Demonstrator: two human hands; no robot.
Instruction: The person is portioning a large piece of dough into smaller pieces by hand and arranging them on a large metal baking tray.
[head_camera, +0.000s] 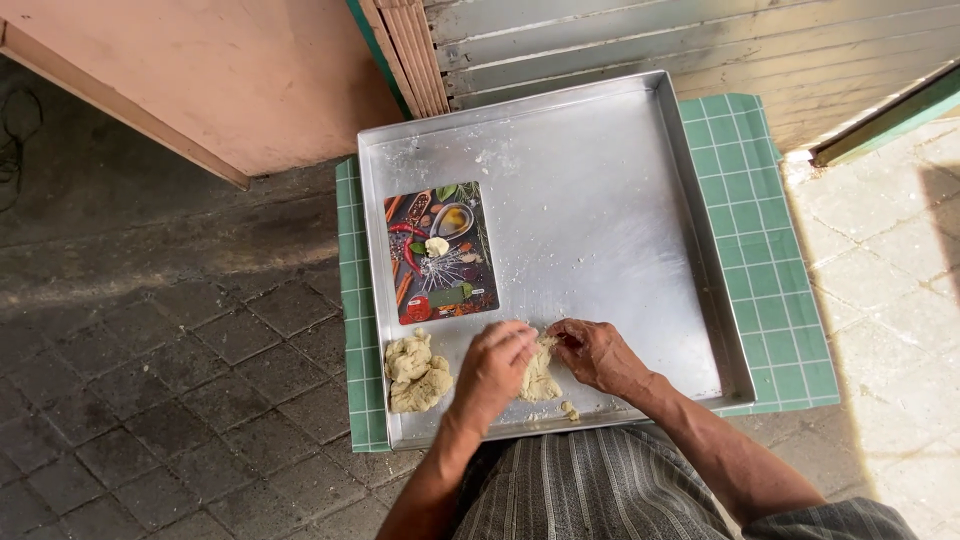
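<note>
A large square metal tray (600, 180) lies on a green checked cloth (760, 220). Near its front edge my left hand (495, 365) and my right hand (595, 352) both grip one pale lump of dough (541, 380) between them. A bigger heap of the same dough (415, 373) rests in the tray's front left corner, just left of my left hand. Behind that heap lies a flat rectangular board with a colourful spice picture (440, 252), and a tiny dough bit sits on it. A small crumb of dough (570, 410) lies by the front rim.
The tray stands on the ground over dark paving stones (170, 380). A pink slab (200, 70) leans at the back left and a corrugated metal shutter (700, 40) runs behind. Sunlit pale paving (890, 300) lies to the right. Flour dusts the tray.
</note>
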